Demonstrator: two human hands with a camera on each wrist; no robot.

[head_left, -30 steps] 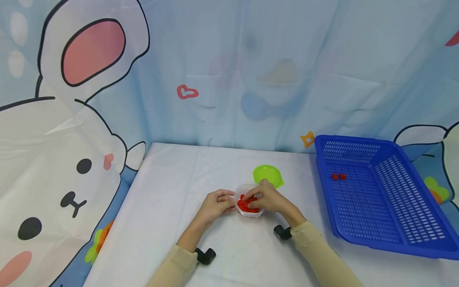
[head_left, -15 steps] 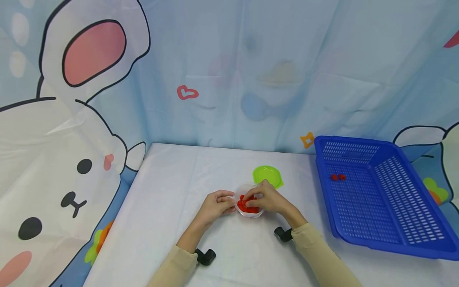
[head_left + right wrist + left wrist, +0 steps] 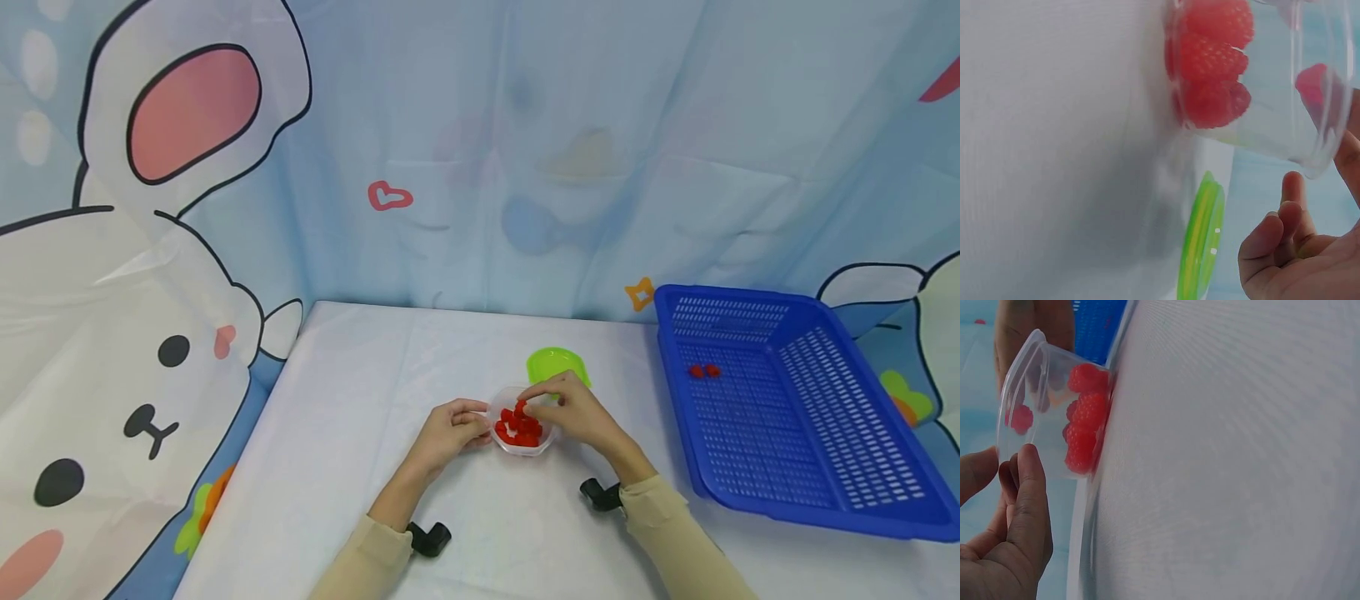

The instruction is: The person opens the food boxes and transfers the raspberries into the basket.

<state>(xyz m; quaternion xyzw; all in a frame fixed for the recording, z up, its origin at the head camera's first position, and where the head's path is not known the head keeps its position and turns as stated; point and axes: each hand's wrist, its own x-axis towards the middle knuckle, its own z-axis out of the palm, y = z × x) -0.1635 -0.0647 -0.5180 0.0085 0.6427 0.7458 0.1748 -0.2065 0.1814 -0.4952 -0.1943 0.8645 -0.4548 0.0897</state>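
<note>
A clear plastic tub point(image 3: 523, 448) stands on the white table with several red raspberries point(image 3: 1088, 412) on its bottom. My left hand point(image 3: 452, 429) holds the tub's left side, thumb and fingers at the rim. From the right, my right hand point(image 3: 573, 410) reaches over the tub and pinches one raspberry point(image 3: 1311, 83) between thumb and fingertip. Through the tub's wall, the left wrist view shows this raspberry high above the others, near the rim. The other fingers of the right hand are outside the tub in the right wrist view.
A lime-green lid point(image 3: 555, 362) lies just behind the tub. On the right stands a large blue plastic basket point(image 3: 795, 433) with two raspberries point(image 3: 705, 371) near its left side. A printed cloth point(image 3: 465, 108) hangs behind the table.
My right hand has risen slightly out of the tub with one raspberry, uncovering the others. It now overlaps the lid's front edge. The left hand stays at the tub.
</note>
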